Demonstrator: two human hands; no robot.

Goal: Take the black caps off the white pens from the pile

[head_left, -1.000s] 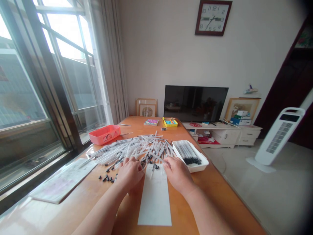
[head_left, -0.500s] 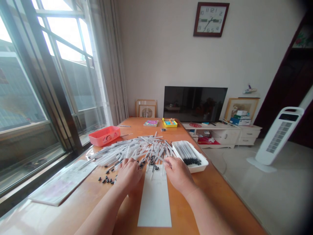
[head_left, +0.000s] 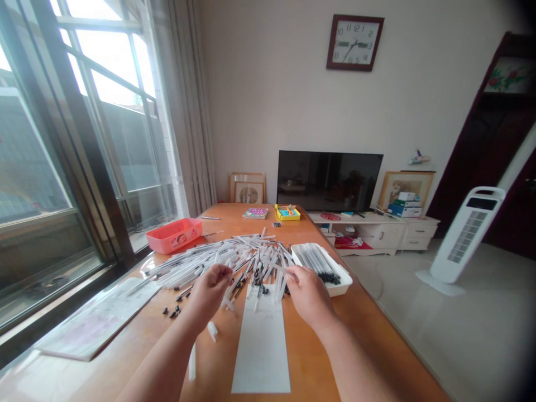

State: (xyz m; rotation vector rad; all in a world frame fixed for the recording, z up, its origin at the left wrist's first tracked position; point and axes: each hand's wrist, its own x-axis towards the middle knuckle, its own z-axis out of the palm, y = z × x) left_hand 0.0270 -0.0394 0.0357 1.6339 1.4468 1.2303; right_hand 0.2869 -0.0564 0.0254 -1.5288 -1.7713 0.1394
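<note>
A large pile of clear pens with black tips lies spread across the orange table. My left hand is raised just above the near edge of the pile, with its fingers curled in a pinch; what they hold is hidden. My right hand hovers at the pile's right edge, its fingers pinched on a thin clear pen. Between my hands a long white paper strip lies on the table. A white tray holding several finished pens sits just right of my right hand.
Small black caps and two short white pieces lie near my left forearm. A red basket stands at the left by the window, and a printed sheet lies at the near left. Small books sit at the far end. A white tower fan stands on the floor.
My left hand has lifted off the table and curled, uncovering white pieces beneath it. My right hand has stayed at the pile's right edge. The view has shifted a little.
</note>
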